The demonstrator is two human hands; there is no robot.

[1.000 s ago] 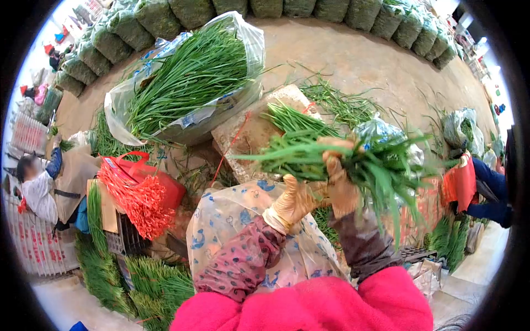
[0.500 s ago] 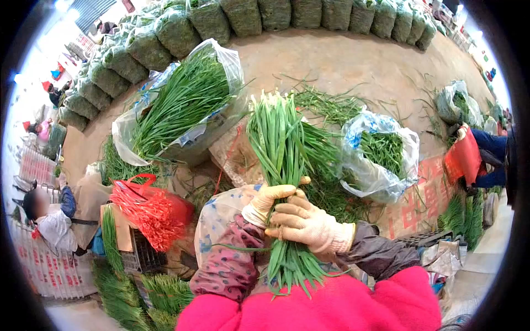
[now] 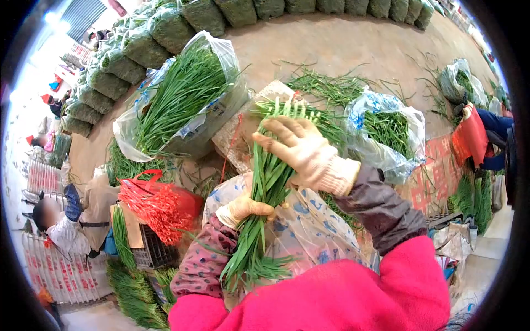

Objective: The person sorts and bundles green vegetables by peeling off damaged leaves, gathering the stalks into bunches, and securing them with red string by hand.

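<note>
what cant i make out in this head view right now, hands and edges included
All in the head view:
- Left hand: most of its fingers, hidden by the green bundle.
- Right hand: its palm, hidden by the back of the hand.
- Row of filled bags: some tops, cut off by the upper edge.
- Blue clothing at right: its wearer, cut off by the dark rim.

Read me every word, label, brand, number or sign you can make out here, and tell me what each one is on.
Nothing is clearly readable.
Printed mat on the ground at right: red characters, too blurred to read.
White slatted stack at lower left: red marks, too small to read.
Open plastic bag right of the hands: blue print, no legible words.
</note>
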